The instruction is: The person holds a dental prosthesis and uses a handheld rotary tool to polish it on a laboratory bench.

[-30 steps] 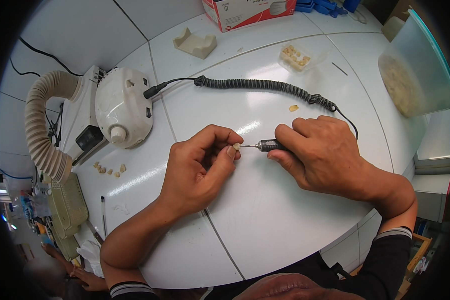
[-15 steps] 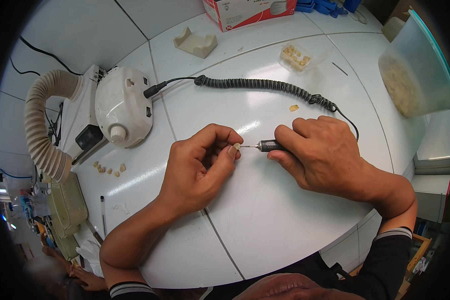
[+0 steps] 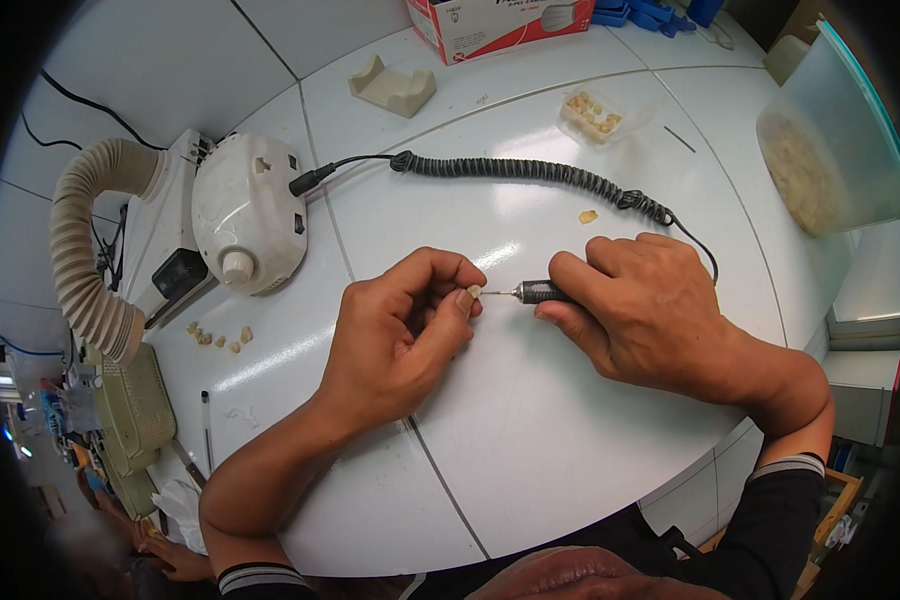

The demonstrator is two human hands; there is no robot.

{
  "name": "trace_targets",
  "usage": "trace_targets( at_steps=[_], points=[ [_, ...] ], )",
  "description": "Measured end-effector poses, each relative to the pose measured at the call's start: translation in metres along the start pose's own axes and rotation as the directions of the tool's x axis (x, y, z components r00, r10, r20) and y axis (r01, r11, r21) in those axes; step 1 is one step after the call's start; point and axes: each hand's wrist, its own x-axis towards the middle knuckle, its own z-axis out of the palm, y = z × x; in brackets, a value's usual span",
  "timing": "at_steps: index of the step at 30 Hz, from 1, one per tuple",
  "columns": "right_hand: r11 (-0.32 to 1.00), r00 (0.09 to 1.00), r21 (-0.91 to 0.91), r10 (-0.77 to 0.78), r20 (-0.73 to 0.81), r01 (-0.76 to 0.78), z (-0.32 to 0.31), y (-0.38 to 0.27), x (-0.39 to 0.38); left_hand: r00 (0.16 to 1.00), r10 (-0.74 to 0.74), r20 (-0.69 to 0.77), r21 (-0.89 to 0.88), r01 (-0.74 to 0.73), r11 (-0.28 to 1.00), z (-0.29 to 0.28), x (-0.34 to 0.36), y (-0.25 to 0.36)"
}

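Between the thumb and fingertips of my left hand (image 3: 395, 345) is a small pale yellowish piece (image 3: 474, 293). My right hand (image 3: 635, 310) grips a dark rotary handpiece (image 3: 540, 292), its thin metal bit at the piece. A black coiled cord (image 3: 525, 170) runs from the handpiece to a white machine (image 3: 250, 210) at the upper left. Several small pale pieces (image 3: 233, 342) lie on the white tiled worktop (image 3: 580, 440) left of my left hand, and one yellow piece (image 3: 588, 216) lies above my right hand.
A beige corrugated hose (image 3: 80, 255), green baskets (image 3: 135, 410) and a pen (image 3: 206, 430) sit left. Behind are a beige rest (image 3: 390, 88), red-white box (image 3: 500, 25) and small tray of pieces (image 3: 590, 115). A lidded tub (image 3: 835, 130) stands right. Another person's hand (image 3: 178, 558) shows lower left.
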Motion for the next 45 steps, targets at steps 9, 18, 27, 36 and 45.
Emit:
trace_targets(
  at_steps=[9,18,27,36,45],
  points=[
    [1.000,0.999,-0.006,0.003,-0.037,-0.003,0.0013,-0.0010,-0.0015,1.000,-0.016,0.002,-0.017,0.016,1.000,-0.0003,0.0001,0.0014],
    [1.000,0.999,-0.011,-0.011,-0.037,0.010,0.0020,-0.0003,-0.0014,1.000,-0.007,0.000,-0.007,0.007,1.000,-0.0005,0.0005,-0.0005],
    [1.000,0.999,0.000,-0.009,-0.035,0.009,0.0034,0.0002,-0.0013,1.000,-0.002,0.003,0.011,0.002,1.000,-0.0005,0.0006,-0.0008],
    [1.000,0.999,0.001,-0.013,-0.037,0.013,0.0037,0.0005,-0.0024,1.000,-0.004,0.004,0.009,0.004,1.000,0.0003,0.0005,-0.0002],
    [1.000,0.999,0.003,-0.015,-0.038,0.015,0.0033,0.0004,-0.0010,1.000,0.013,0.001,0.010,-0.013,1.000,-0.0001,0.0006,0.0002]
  ],
)
